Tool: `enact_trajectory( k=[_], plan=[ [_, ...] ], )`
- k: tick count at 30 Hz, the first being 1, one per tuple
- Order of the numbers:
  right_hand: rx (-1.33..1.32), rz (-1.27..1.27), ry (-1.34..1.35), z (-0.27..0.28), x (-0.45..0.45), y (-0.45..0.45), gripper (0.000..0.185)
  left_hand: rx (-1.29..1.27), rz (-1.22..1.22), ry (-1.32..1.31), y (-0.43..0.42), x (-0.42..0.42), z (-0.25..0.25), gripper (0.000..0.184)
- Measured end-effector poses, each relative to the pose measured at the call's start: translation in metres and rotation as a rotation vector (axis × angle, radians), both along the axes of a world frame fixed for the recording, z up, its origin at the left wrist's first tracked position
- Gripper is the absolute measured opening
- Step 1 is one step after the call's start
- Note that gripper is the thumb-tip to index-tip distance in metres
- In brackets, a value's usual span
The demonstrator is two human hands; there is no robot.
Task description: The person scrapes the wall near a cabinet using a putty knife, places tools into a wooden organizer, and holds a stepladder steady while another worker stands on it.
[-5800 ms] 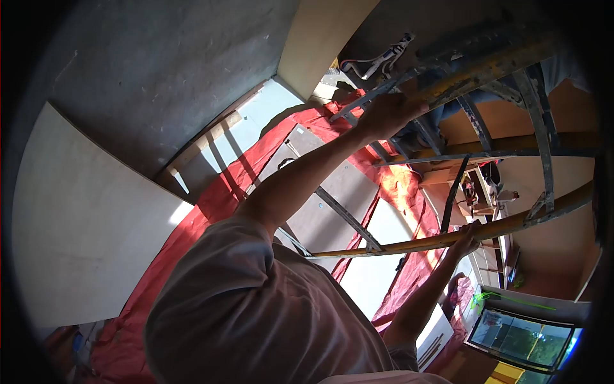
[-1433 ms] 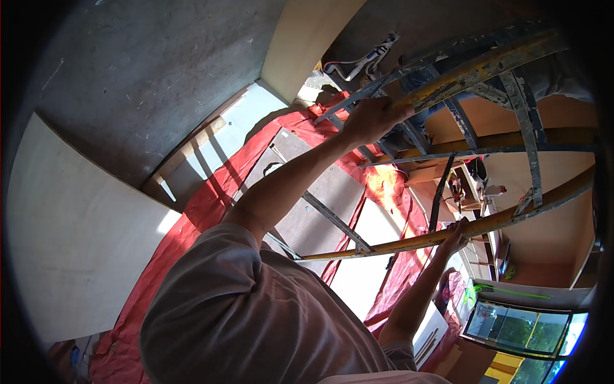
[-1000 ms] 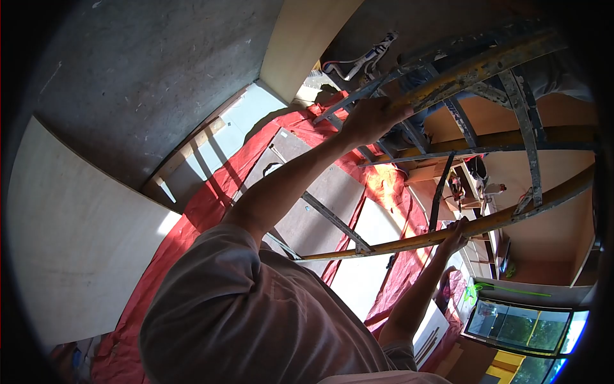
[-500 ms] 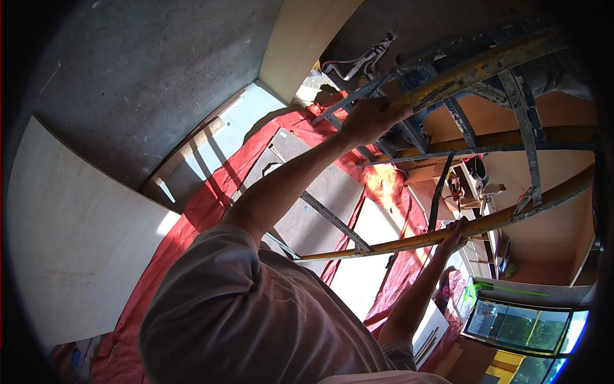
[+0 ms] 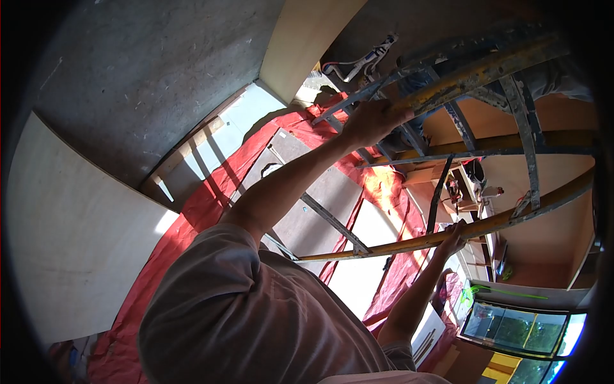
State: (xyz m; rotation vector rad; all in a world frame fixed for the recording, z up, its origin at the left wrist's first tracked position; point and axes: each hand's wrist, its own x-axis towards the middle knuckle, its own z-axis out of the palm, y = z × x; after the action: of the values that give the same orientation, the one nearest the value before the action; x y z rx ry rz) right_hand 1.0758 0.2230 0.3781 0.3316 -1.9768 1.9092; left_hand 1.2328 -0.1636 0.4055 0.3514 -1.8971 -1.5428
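A paint-spattered stepladder (image 5: 495, 225) with yellow side rails and dark metal rungs stretches across the right half of the view. My left hand (image 5: 372, 121) is closed around its upper yellow rail, near the rungs. Lower down, my right hand (image 5: 454, 238) grips the other rail of the same front section, with the fingers partly hidden behind it. The ladder's second section lies beyond the first, joined by a dark brace (image 5: 438, 195). Its right end fades into the dark edge of the lens.
Red sheeting (image 5: 163, 281) covers the floor under a grey board (image 5: 320, 192). A curved pale panel (image 5: 83, 237) stands at left. Behind the ladder, a person in jeans (image 5: 419, 86) is partly visible. A white and red tool-like object (image 5: 368, 61) lies near the wall. Windows (image 5: 518, 326) are lower right.
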Motion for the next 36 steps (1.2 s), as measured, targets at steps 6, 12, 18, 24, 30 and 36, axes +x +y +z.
enact_trajectory(
  k=[6, 12, 18, 24, 30, 36],
  plan=[
    [0.006, 0.005, 0.014, 0.0053, 0.0081, -0.0072, 0.025, 0.005, -0.007, 0.001, -0.0002, 0.0001, -0.0002, 0.062],
    [-0.001, 0.034, 0.018, 0.0029, 0.0053, -0.0039, 0.022, 0.01, -0.013, 0.004, -0.0004, -0.0017, -0.0014, 0.062],
    [-0.012, 0.024, 0.002, 0.0024, 0.0047, -0.003, 0.016, -0.007, -0.005, 0.001, -0.0002, -0.0013, -0.0005, 0.061],
    [-0.024, 0.042, 0.02, -0.0006, 0.0013, -0.0006, 0.016, 0.013, -0.001, 0.012, 0.0019, 0.0032, 0.0019, 0.061],
    [0.008, 0.029, -0.008, 0.001, 0.0008, 0.0011, 0.016, -0.018, -0.007, 0.011, -0.0006, -0.002, -0.001, 0.063],
    [-0.024, 0.006, 0.0, 0.0006, 0.0016, -0.002, 0.015, -0.009, -0.005, 0.039, -0.0005, -0.0039, -0.0039, 0.062]
  ],
)
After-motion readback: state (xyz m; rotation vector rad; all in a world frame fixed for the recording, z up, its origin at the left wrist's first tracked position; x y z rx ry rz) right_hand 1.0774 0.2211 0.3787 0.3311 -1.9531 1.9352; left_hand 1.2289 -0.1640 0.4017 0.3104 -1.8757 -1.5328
